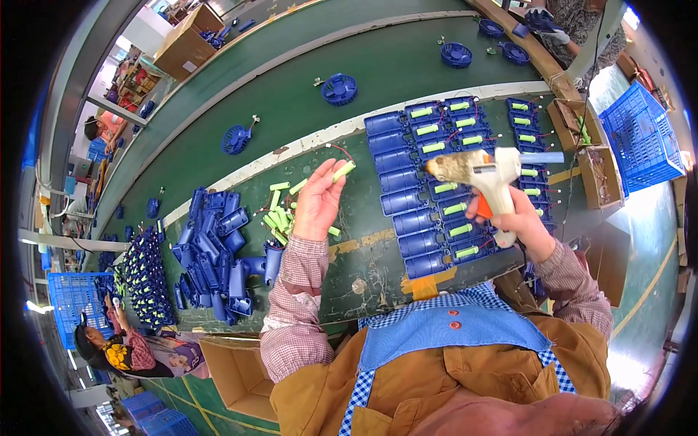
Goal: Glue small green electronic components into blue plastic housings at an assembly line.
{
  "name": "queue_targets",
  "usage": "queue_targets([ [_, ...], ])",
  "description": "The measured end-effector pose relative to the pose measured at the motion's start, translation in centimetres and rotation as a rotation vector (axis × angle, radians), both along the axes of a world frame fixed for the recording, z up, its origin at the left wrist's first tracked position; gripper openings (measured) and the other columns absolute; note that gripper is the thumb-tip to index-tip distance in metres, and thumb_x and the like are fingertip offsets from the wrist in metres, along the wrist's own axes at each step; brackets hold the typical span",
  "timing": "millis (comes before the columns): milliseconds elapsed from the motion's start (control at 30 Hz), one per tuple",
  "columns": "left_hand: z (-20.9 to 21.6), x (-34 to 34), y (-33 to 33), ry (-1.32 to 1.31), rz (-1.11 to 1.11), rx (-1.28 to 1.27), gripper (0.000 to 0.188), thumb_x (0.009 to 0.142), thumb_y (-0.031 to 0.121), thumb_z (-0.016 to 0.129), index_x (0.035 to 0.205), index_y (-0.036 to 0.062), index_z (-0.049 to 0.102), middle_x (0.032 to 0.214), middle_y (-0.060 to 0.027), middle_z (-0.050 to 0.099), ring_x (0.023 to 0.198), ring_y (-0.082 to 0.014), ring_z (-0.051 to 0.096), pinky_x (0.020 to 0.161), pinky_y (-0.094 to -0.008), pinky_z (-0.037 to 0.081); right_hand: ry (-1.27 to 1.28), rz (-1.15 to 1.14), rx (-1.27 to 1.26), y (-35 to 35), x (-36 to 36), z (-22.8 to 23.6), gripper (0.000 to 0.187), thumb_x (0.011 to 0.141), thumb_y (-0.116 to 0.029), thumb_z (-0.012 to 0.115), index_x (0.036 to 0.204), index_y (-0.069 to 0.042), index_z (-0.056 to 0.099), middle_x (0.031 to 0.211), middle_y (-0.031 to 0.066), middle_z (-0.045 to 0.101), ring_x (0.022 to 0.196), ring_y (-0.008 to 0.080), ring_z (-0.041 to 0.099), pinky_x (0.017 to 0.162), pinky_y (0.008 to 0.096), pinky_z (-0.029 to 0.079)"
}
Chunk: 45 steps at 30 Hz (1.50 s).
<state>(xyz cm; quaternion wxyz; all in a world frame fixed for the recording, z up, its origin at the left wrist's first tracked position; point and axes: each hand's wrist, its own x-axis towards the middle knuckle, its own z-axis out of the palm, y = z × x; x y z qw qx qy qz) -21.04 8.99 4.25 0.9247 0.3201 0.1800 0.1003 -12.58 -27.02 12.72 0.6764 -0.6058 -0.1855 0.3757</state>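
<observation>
Between the fingertips of my left hand (321,198) is a light green battery cell (344,171) with a thin red wire trailing from it. My right hand (520,221) grips a white hot glue gun (496,190) with an orange trigger; a clear glue stick (542,157) sticks out of its back. The dirty nozzle points left, above rows of blue plastic housings (402,180), several with green cells lying in them. Close to my left wrist lies a loose pile of green cells (278,218). Left of that is a heap of blue housings (214,251).
Round blue fan-like parts (339,89) sit spaced along the green conveyor (291,91) beyond the white rail. Small cardboard boxes (600,174) and a blue crate (643,134) stand at right. Co-workers (120,341) are at left and top right. An open carton (236,374) stands below the bench.
</observation>
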Motion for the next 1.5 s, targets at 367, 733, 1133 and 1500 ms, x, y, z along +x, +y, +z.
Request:
queue_targets([
  [367, -3.5, 1.1, -2.3, 0.108, 0.119, -0.272, 0.033, 0.085, -0.004, 0.051, 0.117, -0.0107, 0.049, 0.115, -0.0194, 0.06, 0.102, -0.0255, 0.061, 0.083, -0.0289, 0.055, -0.07, 0.071, -0.01, 5.7, 4.6, -1.3, 0.047, 0.071, -0.005, 0.057, 0.117, 0.004, 0.051, 0.101, 0.0104, 0.063, 0.095, 0.0169, 0.061, 0.086, 0.0281, 0.047],
  [733, -5.1, 1.1, -2.1, 0.086, 0.161, -0.173, 0.036, 0.085, -0.004, 0.056, 0.12, -0.0005, 0.05, 0.109, -0.0105, 0.06, 0.096, -0.0207, 0.06, 0.082, -0.0299, 0.05, -0.153, 0.118, -0.089, 8.3, 6.8, -2.7, 0.054, 0.071, -0.014, 0.055, 0.121, 0.004, 0.048, 0.104, 0.013, 0.062, 0.097, 0.0201, 0.061, 0.086, 0.0301, 0.047],
  [1133, -3.1, 2.3, -2.1, 0.035, 0.124, -0.067, 0.013, 0.089, 0.001, 0.059, 0.101, -0.0028, 0.056, 0.101, -0.0147, 0.063, 0.092, -0.0219, 0.064, 0.084, -0.0303, 0.055, -0.212, 0.092, -0.073, 11.1, 9.6, -5.1, 0.046, 0.072, -0.008, 0.056, 0.116, 0.003, 0.05, 0.096, 0.0103, 0.062, 0.091, 0.0176, 0.06, 0.08, 0.0288, 0.048],
  [1500, -2.1, 6.8, -0.7, 0.088, 0.126, 0.276, 0.018, 0.086, 0.003, 0.062, 0.1, 0.0039, 0.051, 0.083, -0.0103, 0.065, 0.069, -0.0175, 0.064, 0.061, -0.0277, 0.053, -0.216, 0.067, -0.063, 12.6, 10.0, -6.1, 0.022, 0.073, -0.006, 0.061, 0.093, -0.001, 0.054, 0.085, 0.0036, 0.061, 0.078, 0.0112, 0.058, 0.073, 0.0253, 0.048],
])
